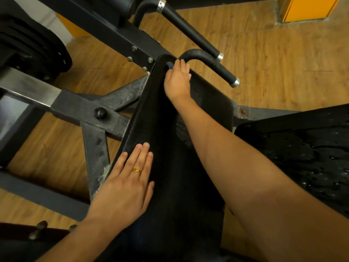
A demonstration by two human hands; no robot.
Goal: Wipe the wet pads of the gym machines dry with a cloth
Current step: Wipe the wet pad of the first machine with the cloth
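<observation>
Evidently the person's right hand (177, 80) was working at the far, narrow end of the long black textured upholstered pad (151, 114). Its fingers bent over the pad's top edge, and only a small dark blue-grey corner of cloth (169, 65) peeped out beside the fingertips. With the rest of the cloth hidden beneath the palm, it could not be told whether the fingers pinched it or merely pressed it down. The left hand (122, 190), wearing a thin gold ring (137, 170), lay open and flat with straight fingers on the pad's near left edge, apparently as a brace. To do this stroke well, the right hand would probably need to keep the cloth spread under the whole palm rather than bunched, and draw it down the pad's length in overlapping passes toward the bracing hand. It would also need to roll over the rounded side edges, where water tends to cling. Just beyond the fingertips a curved black metal handle with a chrome tip (205, 58) stood close, so the knuckles risked catching it. Further right, apart from this pad, a broad black seat pad (302, 148) was beaded with water drops and looked not yet wiped, so it was likely next.
</observation>
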